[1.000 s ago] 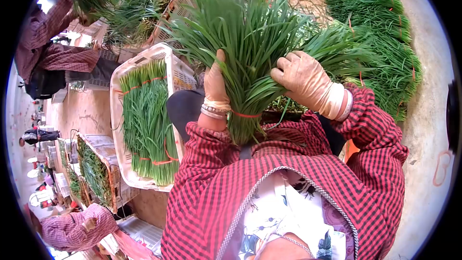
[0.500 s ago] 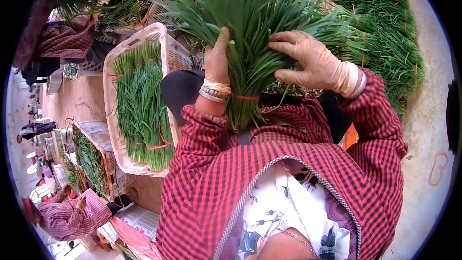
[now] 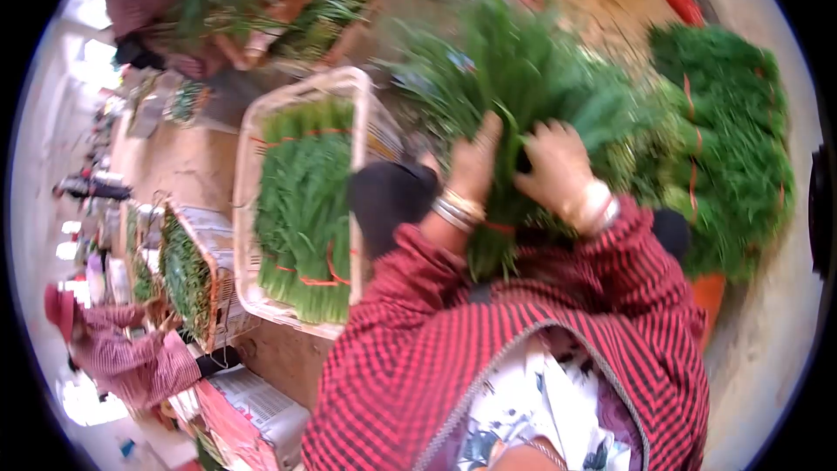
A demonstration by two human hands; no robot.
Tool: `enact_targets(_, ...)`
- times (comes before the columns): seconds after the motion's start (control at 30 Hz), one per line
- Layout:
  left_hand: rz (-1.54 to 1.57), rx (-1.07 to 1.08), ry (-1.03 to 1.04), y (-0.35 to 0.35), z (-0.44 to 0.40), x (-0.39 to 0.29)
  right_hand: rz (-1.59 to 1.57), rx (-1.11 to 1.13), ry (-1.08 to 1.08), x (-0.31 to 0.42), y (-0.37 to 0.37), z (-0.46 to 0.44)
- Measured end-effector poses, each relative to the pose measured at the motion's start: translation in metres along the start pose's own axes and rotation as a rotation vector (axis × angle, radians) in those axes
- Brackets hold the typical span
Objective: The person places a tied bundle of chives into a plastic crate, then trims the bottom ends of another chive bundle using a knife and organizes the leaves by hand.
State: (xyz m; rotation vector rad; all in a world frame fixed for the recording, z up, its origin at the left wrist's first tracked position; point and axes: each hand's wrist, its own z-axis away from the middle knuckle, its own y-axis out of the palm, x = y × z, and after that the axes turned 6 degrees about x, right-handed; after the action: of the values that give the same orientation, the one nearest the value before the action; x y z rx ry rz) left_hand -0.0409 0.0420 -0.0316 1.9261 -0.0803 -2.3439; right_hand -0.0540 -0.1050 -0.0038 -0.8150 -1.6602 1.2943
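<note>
A bundle of long flat green leaves, which look like garlic chives (image 3: 510,61), stands in front of my lap with its leaves fanned out upward. A red band is around its lower part, close to my jacket. My left hand (image 3: 473,161) is closed round the left side of the bundle, thumb pointing up. From the right, my right hand (image 3: 558,167) presses curled fingers into the leaves. Both hands wear thin pale gloves, and motion blurs them. Some fingertips are hidden among the leaves.
To the left, a pale plastic crate (image 3: 246,227) holds banded chives. More banded bundles (image 3: 728,148) are stacked at the right beside the wall. Two people in checked clothes, one seated (image 3: 131,349), are at the left with other baskets of greens (image 3: 187,279).
My right hand has moved left and closed in on the leaves, its spread fingers now curled. The view has shifted, so the crate and my hands appear further right and lower.
</note>
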Motion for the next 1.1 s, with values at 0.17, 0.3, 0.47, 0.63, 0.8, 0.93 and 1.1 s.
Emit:
enact_targets(0.17, 0.065, 0.130, 0.144, 0.000, -0.002, 0.011, -0.001, -0.014, 0.027, 0.000, 0.008, -0.003)
enact_targets(0.3, 0.070, 0.211, 0.144, -0.002, -0.005, 0.019, -0.091, -0.023, 0.087, -0.014, 0.013, -0.005)
enact_targets(0.47, 0.012, 0.196, 0.128, 0.000, 0.005, 0.006, -0.046, -0.156, 0.307, -0.076, -0.004, -0.010)
enact_targets(0.63, 0.432, 0.106, -0.091, -0.025, -0.014, -0.007, -0.223, -0.585, 0.391, -0.196, -0.036, 0.024)
enact_targets(0.8, 1.160, 0.148, -0.037, -0.031, -0.035, -0.026, -0.895, -0.328, 0.412, -0.209, -0.002, 0.073)
enact_targets(0.93, 1.389, 0.136, 0.165, 0.002, -0.058, -0.012, -1.297, 0.106, 0.236, -0.104, 0.039, 0.081)
enact_targets(1.1, 1.544, 0.417, 0.140, 0.038, -0.042, -0.018, 0.144, -0.048, 0.125, -0.031, 0.041, 0.056)
